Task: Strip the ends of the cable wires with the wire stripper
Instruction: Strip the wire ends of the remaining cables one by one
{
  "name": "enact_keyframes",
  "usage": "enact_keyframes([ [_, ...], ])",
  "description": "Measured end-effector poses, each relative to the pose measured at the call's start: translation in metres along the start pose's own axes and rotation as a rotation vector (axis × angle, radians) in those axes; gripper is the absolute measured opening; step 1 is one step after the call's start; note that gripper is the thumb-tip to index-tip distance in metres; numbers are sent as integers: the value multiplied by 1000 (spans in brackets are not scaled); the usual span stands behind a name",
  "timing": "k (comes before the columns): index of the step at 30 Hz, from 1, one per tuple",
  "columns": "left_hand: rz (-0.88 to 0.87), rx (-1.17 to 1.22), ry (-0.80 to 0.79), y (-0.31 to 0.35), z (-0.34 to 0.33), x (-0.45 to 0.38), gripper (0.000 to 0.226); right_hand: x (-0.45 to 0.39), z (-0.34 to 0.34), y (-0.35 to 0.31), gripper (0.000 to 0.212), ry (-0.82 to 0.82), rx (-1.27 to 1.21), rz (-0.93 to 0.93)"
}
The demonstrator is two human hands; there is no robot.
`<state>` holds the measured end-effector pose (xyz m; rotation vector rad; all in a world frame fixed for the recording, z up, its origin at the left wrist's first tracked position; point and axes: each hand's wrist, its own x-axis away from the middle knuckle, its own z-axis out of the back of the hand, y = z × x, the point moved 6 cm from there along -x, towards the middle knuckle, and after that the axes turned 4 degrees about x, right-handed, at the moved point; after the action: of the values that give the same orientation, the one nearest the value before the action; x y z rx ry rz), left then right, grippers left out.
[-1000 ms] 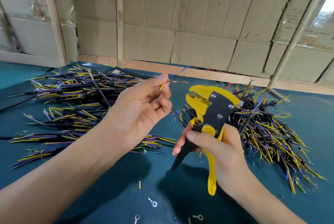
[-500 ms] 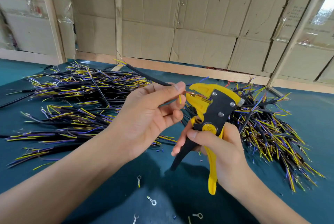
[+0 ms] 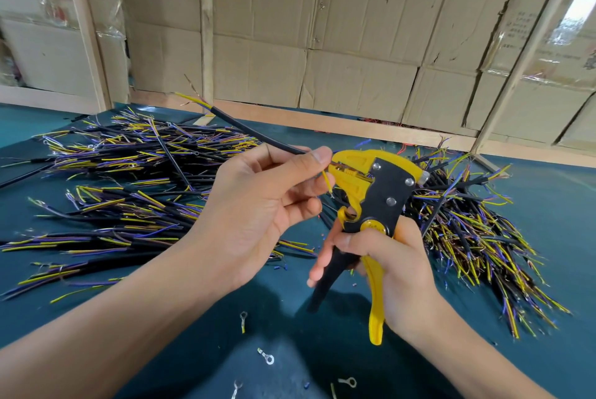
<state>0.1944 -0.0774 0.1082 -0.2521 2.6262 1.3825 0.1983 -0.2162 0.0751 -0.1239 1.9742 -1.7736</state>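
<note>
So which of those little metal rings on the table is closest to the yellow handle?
The ring terminal with the yellow sleeve, lying left of the wire stripper; the others sit nearer the bottom edge.

Glossy yellow-and-black plastic wire stripper [image 3: 371, 192] with shiny metal rivets; matt teal counter [image 3: 548, 205]; creased brown cardboard wall [image 3: 354, 28].

Left hand [image 3: 258, 205] raised mid-frame, palm turned toward the camera, thumb and forefinger pinched together at the tip, remaining fingers loosely curled; right hand [image 3: 387, 263] lower and to the right, fingers wrapped in a grip, thumb laid across the front; both forearms bare, converging from the lower corners.
</note>
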Motion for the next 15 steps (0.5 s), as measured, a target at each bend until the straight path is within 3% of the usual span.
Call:
enact_keyframes([
  [3,2,6,2,0,0,-1,13,1,-1,2,9,30,-32,-78],
  [6,3,-18,20,1,1,-1,15,5,2,6,26,88,-82,-178],
  [10,-39,-128,74,4,9,-4,15,0,-11,9,22,-22,-322,-164],
  [12,-155,-312,148,17,21,-13,13,-4,-16,14,20,-42,-437,-189],
  [15,-301,-940,72,36,15,-39,8,-6,-13,24,14,4,-495,-285],
])
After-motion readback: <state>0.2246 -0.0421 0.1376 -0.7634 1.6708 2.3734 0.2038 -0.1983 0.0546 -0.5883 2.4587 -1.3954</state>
